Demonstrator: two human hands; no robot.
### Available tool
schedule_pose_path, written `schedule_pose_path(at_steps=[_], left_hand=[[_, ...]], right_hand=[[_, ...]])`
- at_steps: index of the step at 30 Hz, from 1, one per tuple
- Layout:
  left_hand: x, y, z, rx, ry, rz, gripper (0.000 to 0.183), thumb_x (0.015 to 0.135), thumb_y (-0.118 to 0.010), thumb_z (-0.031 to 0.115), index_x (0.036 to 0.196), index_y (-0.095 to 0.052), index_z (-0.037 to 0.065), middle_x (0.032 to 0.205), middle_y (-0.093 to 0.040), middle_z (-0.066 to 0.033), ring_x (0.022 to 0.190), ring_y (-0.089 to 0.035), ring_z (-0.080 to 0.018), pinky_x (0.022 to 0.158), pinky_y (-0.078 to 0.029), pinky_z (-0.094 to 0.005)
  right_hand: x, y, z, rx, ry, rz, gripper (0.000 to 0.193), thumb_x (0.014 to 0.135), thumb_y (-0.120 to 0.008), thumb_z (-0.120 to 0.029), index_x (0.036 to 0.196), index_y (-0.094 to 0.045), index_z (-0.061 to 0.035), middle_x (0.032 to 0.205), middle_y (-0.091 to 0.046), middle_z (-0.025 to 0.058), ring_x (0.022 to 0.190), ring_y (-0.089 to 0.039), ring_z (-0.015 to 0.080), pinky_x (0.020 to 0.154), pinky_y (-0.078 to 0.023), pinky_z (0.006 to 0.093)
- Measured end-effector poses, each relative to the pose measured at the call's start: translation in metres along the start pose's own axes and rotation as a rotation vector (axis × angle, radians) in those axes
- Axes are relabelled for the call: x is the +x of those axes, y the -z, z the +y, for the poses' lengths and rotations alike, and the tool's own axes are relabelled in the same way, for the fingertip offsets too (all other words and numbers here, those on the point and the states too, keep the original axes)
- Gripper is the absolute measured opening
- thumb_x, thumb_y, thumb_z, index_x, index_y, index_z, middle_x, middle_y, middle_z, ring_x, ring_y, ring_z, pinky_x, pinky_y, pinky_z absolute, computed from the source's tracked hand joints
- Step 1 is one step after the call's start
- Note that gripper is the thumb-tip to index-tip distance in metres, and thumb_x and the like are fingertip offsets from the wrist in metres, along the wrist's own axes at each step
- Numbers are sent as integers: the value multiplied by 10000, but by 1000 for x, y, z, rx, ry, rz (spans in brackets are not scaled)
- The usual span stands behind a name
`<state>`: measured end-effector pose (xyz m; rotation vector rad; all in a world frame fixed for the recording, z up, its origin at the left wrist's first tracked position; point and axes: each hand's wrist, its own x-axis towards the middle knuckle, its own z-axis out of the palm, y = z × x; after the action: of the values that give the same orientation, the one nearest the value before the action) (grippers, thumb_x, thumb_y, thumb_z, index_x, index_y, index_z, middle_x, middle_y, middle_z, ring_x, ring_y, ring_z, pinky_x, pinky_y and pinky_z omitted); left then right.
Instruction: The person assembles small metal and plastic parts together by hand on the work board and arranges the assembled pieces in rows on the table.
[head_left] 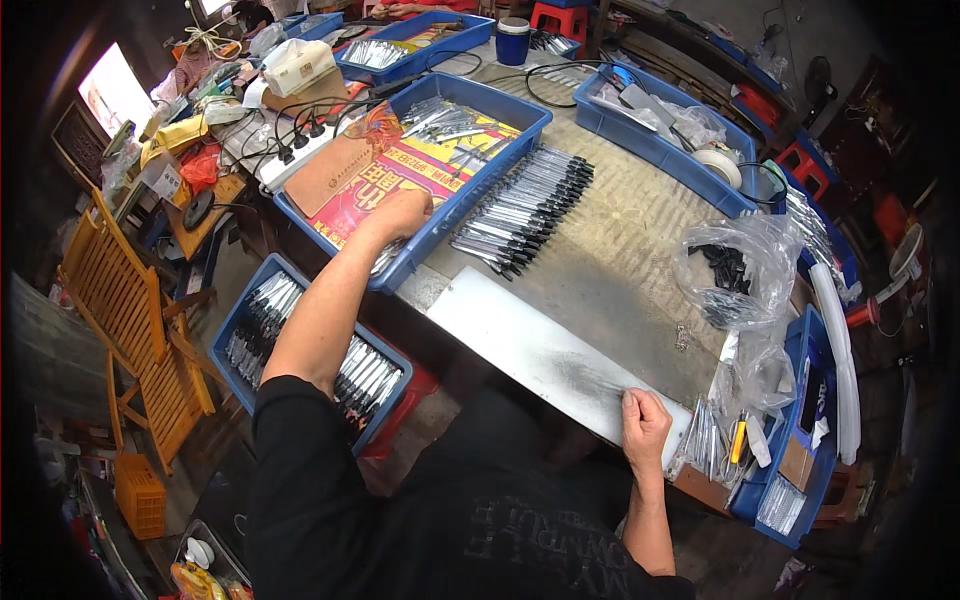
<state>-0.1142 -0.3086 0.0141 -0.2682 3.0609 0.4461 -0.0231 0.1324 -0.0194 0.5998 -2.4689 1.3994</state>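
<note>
My left hand (402, 214) reaches into a long blue tray (408, 262), its fingers curled and partly hidden. Beside it in the tray are a red and yellow printed sheet (375, 190), a brown cardboard piece (330, 178) and loose silver pen parts (440, 120). My right hand (646, 428) is closed over the white board (530, 340) at the table's near edge. Whatever either hand holds cannot be made out. Right of the tray, a row of silver pens with black ends (525, 205) lies on the table.
Below my left arm stands a blue crate (268, 265) full of pens. A clear bag of black parts (725, 270) lies at the right, near a yellow-handled cutter (738, 438). Another blue tray (660, 140) holds tape. A wooden folding chair (130, 300) stands left.
</note>
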Motion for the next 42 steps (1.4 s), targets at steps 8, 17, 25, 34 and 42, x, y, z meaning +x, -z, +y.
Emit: schedule_pose_path(at_steps=[8,17,25,34,42], left_hand=[[-3,13,-11,-231,9,24,167,692,-679,154,700,-595,11,628,-582,-124,612,-554,-198,588,-426,-332],[-32,45,16,-831,14,151,87,817,-606,100,813,-559,27,673,-541,8,584,-477,-51,521,-381,-199],[-89,16,118,-1365,-173,-83,187,836,-589,120,987,-550,15,737,-609,-49,549,-528,-56,471,-422,-174],[-122,-48,208,-1634,-184,-422,127,842,-579,94,948,-549,30,766,-621,-76,574,-547,-70,492,-447,-183],[-144,-84,235,-1806,-133,-341,130,845,-573,77,943,-508,23,808,-598,-110,603,-537,-102,527,-452,-219]], right_hand=[[-1,4,-2,-23,-79,-48,169,837,-574,-123,810,-591,43,661,-553,95,592,-504,154,555,-401,270],[-1,6,-1,-20,-102,-43,175,838,-571,-123,809,-589,48,642,-535,93,575,-486,153,540,-391,273],[3,4,-6,17,-88,-4,129,820,-582,-96,819,-597,32,621,-516,93,530,-468,172,503,-375,283],[8,-3,-39,358,-229,-145,172,846,-574,-139,847,-599,32,685,-555,75,644,-527,153,593,-424,269],[-5,-1,-34,507,-295,-225,230,869,-565,-197,792,-580,19,638,-509,31,589,-440,90,514,-378,263]])
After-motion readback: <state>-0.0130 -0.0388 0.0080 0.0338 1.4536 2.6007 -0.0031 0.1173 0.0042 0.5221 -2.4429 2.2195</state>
